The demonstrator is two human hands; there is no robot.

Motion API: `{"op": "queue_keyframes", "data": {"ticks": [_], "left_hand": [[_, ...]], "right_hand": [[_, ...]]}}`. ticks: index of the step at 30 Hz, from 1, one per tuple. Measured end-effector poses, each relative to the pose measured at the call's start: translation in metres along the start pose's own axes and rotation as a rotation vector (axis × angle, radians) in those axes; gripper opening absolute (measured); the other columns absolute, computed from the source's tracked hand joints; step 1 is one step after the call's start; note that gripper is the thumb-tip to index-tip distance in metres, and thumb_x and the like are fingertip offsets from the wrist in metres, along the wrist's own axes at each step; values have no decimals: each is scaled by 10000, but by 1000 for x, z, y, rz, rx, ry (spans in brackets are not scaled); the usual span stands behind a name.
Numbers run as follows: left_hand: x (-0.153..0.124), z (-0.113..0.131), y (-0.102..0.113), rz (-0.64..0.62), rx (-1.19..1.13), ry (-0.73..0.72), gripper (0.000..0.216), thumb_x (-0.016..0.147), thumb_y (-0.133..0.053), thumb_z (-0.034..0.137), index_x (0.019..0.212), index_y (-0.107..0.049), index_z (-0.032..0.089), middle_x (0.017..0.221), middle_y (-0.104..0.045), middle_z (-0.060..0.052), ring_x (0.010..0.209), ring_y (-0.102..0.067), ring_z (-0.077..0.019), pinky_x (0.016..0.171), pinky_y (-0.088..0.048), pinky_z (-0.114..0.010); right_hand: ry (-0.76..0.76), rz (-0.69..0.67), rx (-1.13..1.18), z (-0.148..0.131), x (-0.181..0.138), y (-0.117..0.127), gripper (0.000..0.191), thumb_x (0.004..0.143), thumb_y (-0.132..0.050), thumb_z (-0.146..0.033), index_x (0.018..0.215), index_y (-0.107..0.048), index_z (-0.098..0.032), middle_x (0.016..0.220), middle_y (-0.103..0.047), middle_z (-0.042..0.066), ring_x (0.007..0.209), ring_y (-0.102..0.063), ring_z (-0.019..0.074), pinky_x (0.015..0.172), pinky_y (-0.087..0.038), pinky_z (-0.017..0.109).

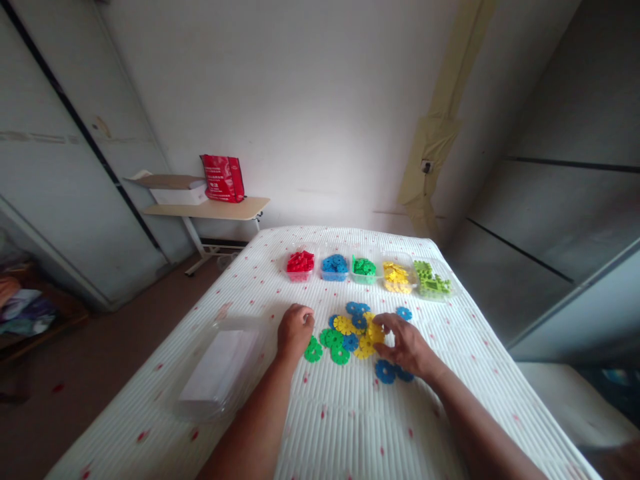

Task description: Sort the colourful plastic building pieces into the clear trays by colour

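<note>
Yellow discs (365, 349): on table (350, 427); right hand (404, 343), 3 o'clock, fingers bent round them, grip cannot be told; left hand (294, 331), 9 o'clock, fingers curled, any hold hidden; tubs (365, 279), 12 o'clock, one colour each, presumably preventing mixing

My left hand (295, 330) and my right hand (406, 343) are bare. My two arms (263, 413) are bare too, thin at the wrists (286, 363) and wider further up.
</note>
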State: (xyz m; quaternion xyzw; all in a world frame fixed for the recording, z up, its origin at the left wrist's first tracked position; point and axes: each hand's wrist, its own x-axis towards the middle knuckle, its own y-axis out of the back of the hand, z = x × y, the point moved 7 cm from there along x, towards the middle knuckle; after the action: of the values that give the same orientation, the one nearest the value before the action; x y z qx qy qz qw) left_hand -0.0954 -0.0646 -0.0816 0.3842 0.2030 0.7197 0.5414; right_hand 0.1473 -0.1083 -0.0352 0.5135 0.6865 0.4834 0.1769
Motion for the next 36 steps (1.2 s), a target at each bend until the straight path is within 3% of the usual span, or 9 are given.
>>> {"op": "queue_keyframes", "data": {"ticks": [7,16,19,22,29,32,36], "left_hand": [[0,-1,-1,-4,4,0,185,737,-477,90,734,-635,186,822,-636,-26,814,-587,-142,773,-435,-247],[0,-1,-1,0,-4,1,180,735,-472,98,728,-631,182,829,-636,-32,815,-587,-143,771,-434,-249],[0,-2,-1,1,-9,-1,183,735,-467,100,732,-632,179,831,-636,-35,809,-586,-143,765,-433,-249],[0,-1,-1,0,-13,-3,188,735,-464,99,733,-633,181,822,-634,-32,803,-585,-142,761,-429,-249],[0,0,-1,-9,-23,9,187,734,-467,85,732,-634,168,825,-631,-38,804,-579,-146,764,-426,-255],[0,-1,0,-15,-26,20,179,737,-479,83,732,-633,173,820,-625,-30,799,-575,-138,762,-423,-246],[1,-2,0,-31,-38,37,169,741,-489,87,734,-632,175,813,-616,-24,785,-563,-135,756,-418,-246]], "right_hand": [[51,-202,-217,-10,0,-22,384,693,-559,-187,1075,-585,-168,977,-625,86,918,-559,208,795,-428,303],[82,-184,-217,-12,2,-28,415,661,-556,-155,1074,-588,-141,978,-626,105,933,-566,229,816,-445,342],[104,-81,-93,-11,3,-16,396,669,-567,-171,1064,-568,-170,974,-625,87,896,-576,207,788,-467,327],[78,125,-8,1,7,12,334,720,-552,-220,1052,-547,-188,977,-620,83,832,-583,184,728,-488,307],[-48,427,-337,47,57,86,326,737,-551,-274,1032,-591,-141,952,-643,124,861,-584,239,748,-471,353],[-153,449,-494,64,76,98,377,728,-553,-247,1089,-601,-150,1018,-656,124,915,-584,260,757,-462,360],[-127,507,-515,63,69,93,306,780,-504,-251,1040,-633,-155,1029,-663,113,829,-606,220,678,-448,309]]}}
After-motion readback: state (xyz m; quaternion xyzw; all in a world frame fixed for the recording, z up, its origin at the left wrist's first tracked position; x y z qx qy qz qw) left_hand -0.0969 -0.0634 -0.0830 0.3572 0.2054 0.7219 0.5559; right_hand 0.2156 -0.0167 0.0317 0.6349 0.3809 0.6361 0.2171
